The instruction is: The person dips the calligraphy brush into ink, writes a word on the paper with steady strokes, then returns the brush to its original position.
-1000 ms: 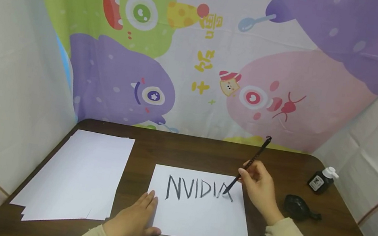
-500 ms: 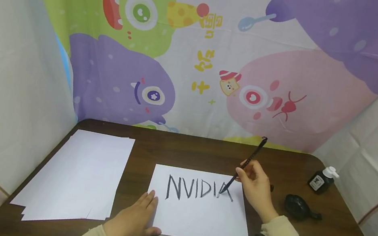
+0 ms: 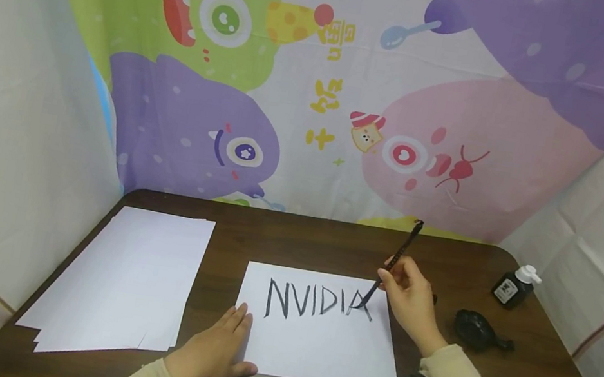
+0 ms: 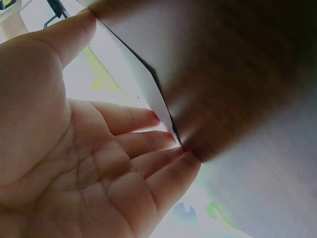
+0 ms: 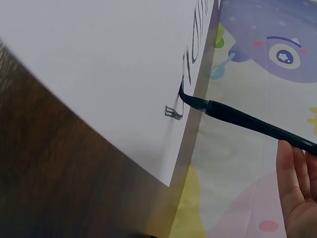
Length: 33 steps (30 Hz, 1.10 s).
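Note:
A white sheet of paper (image 3: 312, 353) lies in the middle of the table, with the letters NVIDIA painted across its upper half in dark ink. My right hand (image 3: 413, 299) pinches a black writing brush (image 3: 399, 252) at a slant over the sheet's right side. In the right wrist view the bent bristles of the brush (image 5: 193, 101) meet the paper at the last letter. My left hand (image 3: 216, 348) rests at the sheet's left edge with its fingers extended. From the left wrist view, its fingertips (image 4: 190, 153) and thumb touch along the paper's edge.
A stack of blank white sheets (image 3: 124, 279) lies on the table's left. To the right are a black ink bottle with a white cap (image 3: 512, 288) and a black, pouch-like object (image 3: 477, 330). A cartoon-printed curtain (image 3: 314, 184) hangs behind the table (image 3: 323, 244).
My right hand has shifted a little to the left with the brush. The bristles moved left, then right to the A's middle, where a crossbar now shows. The left hand stays in place.

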Each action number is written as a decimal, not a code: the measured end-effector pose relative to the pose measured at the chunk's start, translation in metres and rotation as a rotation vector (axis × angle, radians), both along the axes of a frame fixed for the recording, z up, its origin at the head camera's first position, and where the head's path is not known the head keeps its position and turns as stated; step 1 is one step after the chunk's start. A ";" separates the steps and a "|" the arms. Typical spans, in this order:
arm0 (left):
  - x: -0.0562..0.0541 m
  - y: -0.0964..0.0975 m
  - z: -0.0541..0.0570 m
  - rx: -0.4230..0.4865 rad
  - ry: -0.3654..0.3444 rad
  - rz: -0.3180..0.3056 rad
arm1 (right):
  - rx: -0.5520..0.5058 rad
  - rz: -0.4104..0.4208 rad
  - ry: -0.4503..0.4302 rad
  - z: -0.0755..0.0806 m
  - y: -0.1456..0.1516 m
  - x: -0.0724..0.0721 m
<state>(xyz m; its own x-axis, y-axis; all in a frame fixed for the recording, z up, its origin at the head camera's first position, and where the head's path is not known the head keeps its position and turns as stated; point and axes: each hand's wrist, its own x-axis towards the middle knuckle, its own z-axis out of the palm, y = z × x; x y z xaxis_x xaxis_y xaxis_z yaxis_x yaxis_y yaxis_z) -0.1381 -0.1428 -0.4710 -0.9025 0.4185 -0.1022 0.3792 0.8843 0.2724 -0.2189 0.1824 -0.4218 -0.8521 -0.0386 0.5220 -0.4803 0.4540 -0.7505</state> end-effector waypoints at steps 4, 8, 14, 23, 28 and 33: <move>0.000 0.000 0.000 0.001 0.005 -0.003 | 0.015 -0.016 0.008 0.001 0.003 0.001; 0.000 0.000 0.000 0.002 0.009 -0.003 | 0.028 -0.021 0.028 0.001 0.006 0.001; 0.000 0.000 0.000 0.005 0.006 -0.003 | 0.045 -0.013 0.041 0.002 0.009 0.001; 0.000 0.000 0.000 0.000 -0.003 -0.004 | 0.063 -0.013 0.050 0.005 0.009 0.002; 0.000 0.000 0.000 0.003 -0.002 -0.004 | 0.074 -0.022 0.078 0.010 0.009 0.004; 0.000 0.000 -0.001 0.006 -0.003 -0.003 | 0.061 -0.047 0.102 0.006 0.016 -0.004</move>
<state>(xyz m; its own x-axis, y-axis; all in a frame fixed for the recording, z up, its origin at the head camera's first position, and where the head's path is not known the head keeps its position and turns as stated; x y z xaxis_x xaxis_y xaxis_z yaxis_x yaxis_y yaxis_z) -0.1384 -0.1429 -0.4715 -0.9010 0.4215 -0.1027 0.3807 0.8817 0.2787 -0.2227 0.1985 -0.4154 -0.7965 -0.0340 0.6037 -0.5296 0.5210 -0.6694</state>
